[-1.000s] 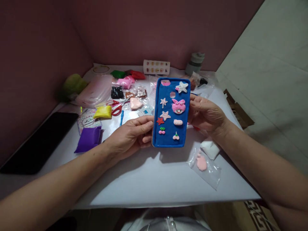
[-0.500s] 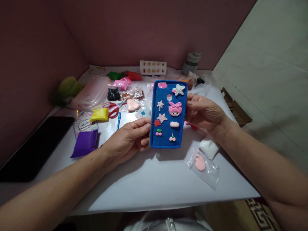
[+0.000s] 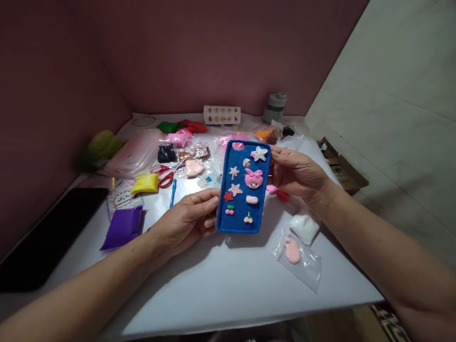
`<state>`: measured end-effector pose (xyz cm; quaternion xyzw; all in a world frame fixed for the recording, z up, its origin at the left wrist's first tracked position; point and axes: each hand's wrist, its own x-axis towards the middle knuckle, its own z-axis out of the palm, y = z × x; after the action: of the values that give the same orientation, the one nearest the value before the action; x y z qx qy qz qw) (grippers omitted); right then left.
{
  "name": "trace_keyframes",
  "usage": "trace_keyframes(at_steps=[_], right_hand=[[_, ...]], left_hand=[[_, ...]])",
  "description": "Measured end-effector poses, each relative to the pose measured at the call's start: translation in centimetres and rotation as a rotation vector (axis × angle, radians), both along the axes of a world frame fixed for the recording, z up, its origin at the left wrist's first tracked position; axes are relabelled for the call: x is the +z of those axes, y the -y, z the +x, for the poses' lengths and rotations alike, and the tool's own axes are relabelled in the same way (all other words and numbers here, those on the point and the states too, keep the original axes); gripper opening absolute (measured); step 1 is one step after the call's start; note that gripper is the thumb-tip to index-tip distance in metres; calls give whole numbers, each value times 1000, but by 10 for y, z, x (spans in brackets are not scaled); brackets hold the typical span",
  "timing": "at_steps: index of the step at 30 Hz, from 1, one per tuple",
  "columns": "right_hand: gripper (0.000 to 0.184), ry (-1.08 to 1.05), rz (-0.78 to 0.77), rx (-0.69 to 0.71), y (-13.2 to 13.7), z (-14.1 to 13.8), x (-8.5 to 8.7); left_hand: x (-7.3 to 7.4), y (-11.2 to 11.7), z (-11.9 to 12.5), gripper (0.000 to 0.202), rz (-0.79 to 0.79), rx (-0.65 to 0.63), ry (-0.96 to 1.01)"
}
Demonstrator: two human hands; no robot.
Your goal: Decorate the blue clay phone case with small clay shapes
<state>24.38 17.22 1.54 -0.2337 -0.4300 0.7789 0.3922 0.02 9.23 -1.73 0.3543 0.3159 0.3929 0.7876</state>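
I hold a blue phone case [image 3: 242, 209] upright above the white table [image 3: 228, 285], its back facing me. Small clay shapes stick to it: white and pink stars, a pink bunny face, a red star, cherries. My left hand [image 3: 185, 221] grips its lower left edge, thumb on the rim and fingers behind. My right hand [image 3: 297, 173] grips the upper right edge the same way.
Packets of coloured clay lie across the table: purple [image 3: 123, 227], yellow [image 3: 145, 183], black, pink, green, red. Red scissors [image 3: 166, 178], a blue tool, a clear bag with a pink piece [image 3: 297, 256], a white lump [image 3: 304, 227], a black tablet [image 3: 46, 232] at left, a grey jar at back.
The case and both hands sit lower and slightly left in view than before, as does the whole table; the grip on the case is unchanged.
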Motion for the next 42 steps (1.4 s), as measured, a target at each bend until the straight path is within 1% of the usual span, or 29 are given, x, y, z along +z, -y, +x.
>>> trace_keyframes(at_steps=[3, 6, 11, 14, 17, 22, 28, 37, 42], right_hand=[[14, 17, -13, -29, -3, 2, 1], [13, 38, -23, -65, -6, 4, 2], [22, 29, -45, -95, -5, 2, 4], [26, 56, -115, -126, -2, -1, 8], [27, 70, -178, -178, 1, -4, 10], [29, 46, -167, -128, 6, -6, 14], [24, 38, -182, -143, 10, -8, 18], [22, 21, -194, -122, 7, -5, 12], [23, 9, -246, -124, 8, -4, 15]], left_hand=[[0, 0, 1, 18, 2, -18, 2], [-1, 0, 0, 19, 1, -33, 5], [-3, -1, -1, 17, -10, -28, 3], [-3, -2, -1, 15, -16, -32, 3], [-4, -2, -1, 14, -25, -30, -4], [-4, -2, -2, 14, -25, -21, -20], [-3, -1, 0, 19, -28, -24, -39], [-1, -1, -2, 21, -35, -19, -71], [0, -1, -3, 23, -30, -24, -72]])
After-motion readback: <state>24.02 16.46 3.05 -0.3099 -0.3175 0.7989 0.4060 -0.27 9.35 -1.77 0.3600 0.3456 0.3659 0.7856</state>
